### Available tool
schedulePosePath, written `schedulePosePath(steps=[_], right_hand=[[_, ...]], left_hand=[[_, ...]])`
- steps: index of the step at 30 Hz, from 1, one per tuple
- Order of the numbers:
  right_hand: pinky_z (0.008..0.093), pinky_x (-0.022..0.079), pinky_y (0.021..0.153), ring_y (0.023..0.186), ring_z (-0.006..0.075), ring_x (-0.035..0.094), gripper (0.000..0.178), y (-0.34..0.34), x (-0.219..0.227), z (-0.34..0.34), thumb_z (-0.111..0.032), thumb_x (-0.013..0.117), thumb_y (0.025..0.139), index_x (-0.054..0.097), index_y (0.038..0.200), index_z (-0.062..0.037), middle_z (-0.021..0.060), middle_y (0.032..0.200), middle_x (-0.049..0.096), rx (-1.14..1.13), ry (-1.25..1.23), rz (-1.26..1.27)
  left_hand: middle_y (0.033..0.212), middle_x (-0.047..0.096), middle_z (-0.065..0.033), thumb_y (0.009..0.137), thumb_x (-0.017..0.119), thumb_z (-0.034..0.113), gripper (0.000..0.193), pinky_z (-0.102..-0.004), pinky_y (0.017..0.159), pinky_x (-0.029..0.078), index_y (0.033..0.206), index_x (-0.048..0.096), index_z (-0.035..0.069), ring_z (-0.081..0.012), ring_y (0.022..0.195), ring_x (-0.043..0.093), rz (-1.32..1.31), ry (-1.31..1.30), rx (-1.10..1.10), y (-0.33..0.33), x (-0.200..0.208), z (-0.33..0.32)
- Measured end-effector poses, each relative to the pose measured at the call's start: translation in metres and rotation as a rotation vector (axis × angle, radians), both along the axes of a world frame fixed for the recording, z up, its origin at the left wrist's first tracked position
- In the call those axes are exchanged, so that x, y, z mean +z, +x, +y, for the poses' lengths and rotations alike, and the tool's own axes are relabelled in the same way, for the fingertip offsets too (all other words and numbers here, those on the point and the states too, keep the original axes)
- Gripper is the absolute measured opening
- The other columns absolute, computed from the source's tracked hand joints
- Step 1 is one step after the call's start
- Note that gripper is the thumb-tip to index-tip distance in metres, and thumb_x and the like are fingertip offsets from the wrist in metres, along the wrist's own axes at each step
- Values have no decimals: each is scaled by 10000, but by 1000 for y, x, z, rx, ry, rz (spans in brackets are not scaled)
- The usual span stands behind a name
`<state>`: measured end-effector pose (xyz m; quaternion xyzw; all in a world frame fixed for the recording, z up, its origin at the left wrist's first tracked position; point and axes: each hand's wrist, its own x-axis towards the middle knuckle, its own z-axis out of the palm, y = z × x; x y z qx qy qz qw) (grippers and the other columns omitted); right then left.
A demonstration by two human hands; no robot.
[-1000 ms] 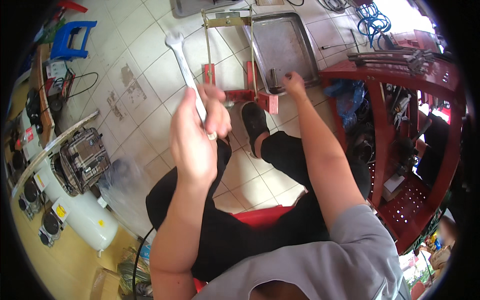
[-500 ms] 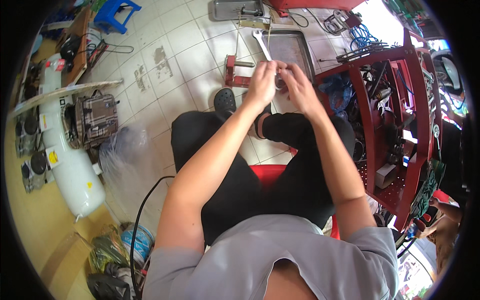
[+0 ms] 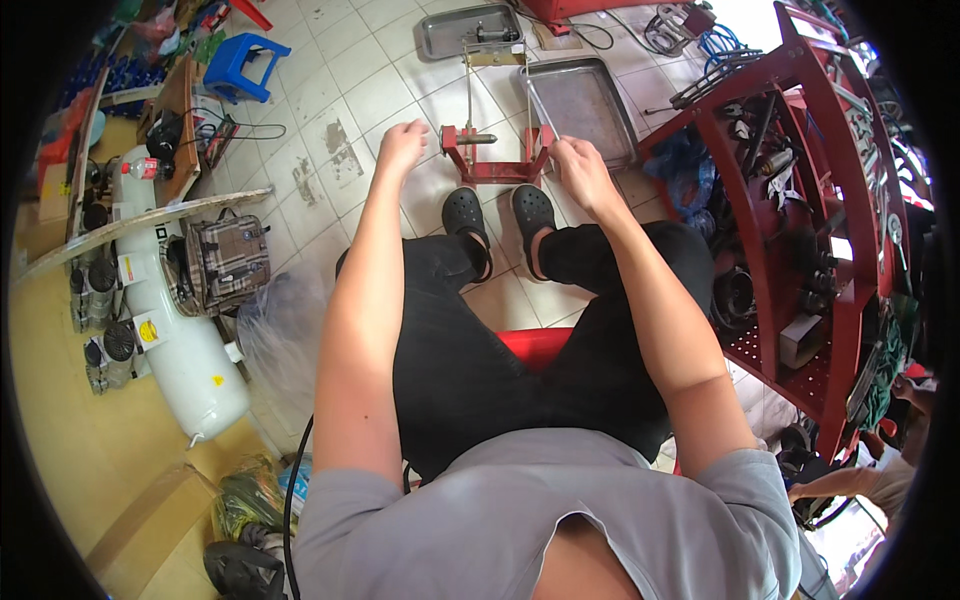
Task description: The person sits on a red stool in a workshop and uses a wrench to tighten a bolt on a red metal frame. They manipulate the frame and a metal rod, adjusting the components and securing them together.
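On the tiled floor in front of my feet stands a red metal frame [image 3: 500, 172] with two uprights. A thick metal pin [image 3: 478, 139] sticks inward from its left upright, and two thin rods run back from it to a plate [image 3: 497, 59]. Off the frame's left side, apart from it, my left hand [image 3: 403, 147] is raised with its fingers curled; whatever they may hold is hidden. Beside the right upright, my right hand [image 3: 582, 172] is closed round a wrench [image 3: 545, 112], which points away and to the left, seen nearly edge-on.
A grey metal tray [image 3: 622, 125] lies behind my right hand, and a smaller tray [image 3: 432, 38] with metal parts farther back. The red tool rack [image 3: 775, 90] rises at the right. At the left are a blue stool [image 3: 243, 62], a plaid bag [image 3: 228, 255] and a white tank [image 3: 205, 385].
My hands were together over the red frame and have parted. The left moved out to the left; the right stays by the right upright. The wrench has turned edge-on.
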<state>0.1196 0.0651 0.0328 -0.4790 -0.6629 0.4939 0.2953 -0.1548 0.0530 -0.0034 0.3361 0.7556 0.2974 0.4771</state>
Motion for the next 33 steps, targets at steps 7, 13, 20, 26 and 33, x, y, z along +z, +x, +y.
schedulePosePath(steps=[7, 13, 20, 26, 33], right_hand=[[237, 277, 450, 485, 67, 347, 236, -7, -8, 9, -200, 406, 843, 471, 677, -44, -25, 552, 392, -86, -337, 216], [279, 330, 507, 520, 100, 388, 277, -1, -5, 13, -228, 433, 824, 472, 641, -23, -6, 553, 424, -161, -433, 283], [276, 346, 547, 565, 119, 425, 288, -8, -4, 12, -237, 427, 821, 506, 678, -1, 34, 586, 460, -85, -429, 238], [237, 246, 417, 426, 70, 307, 305, -11, -10, 11, -211, 405, 866, 414, 587, -88, -37, 491, 353, -77, -434, 323], [281, 307, 522, 538, 107, 377, 370, -16, -24, 4, -328, 443, 884, 488, 687, -18, 9, 560, 416, -13, -411, 70]], left_hand=[[1373, 307, -187, 864, 299, 609, 734, -621, 992, 130, 1313, 359, 32, -388, 1299, 215, -254, -212, 357, -10, -105, 40], [1094, 571, -129, 926, 302, 411, 508, -553, 1006, 155, 1099, 557, 7, -285, 1159, 416, -372, 8, 418, 32, -111, 43], [1096, 575, -132, 936, 330, 296, 439, -347, 921, 356, 1081, 543, -59, -226, 1040, 513, -481, 160, 475, 31, -111, 39], [1127, 557, -161, 931, 351, 258, 414, -352, 948, 349, 1077, 528, -87, -239, 1079, 499, -494, 339, 502, 38, -114, 34], [1177, 521, -161, 930, 343, 266, 396, -353, 955, 340, 1055, 520, -65, -253, 1122, 466, -536, 460, 441, 37, -123, 28]])
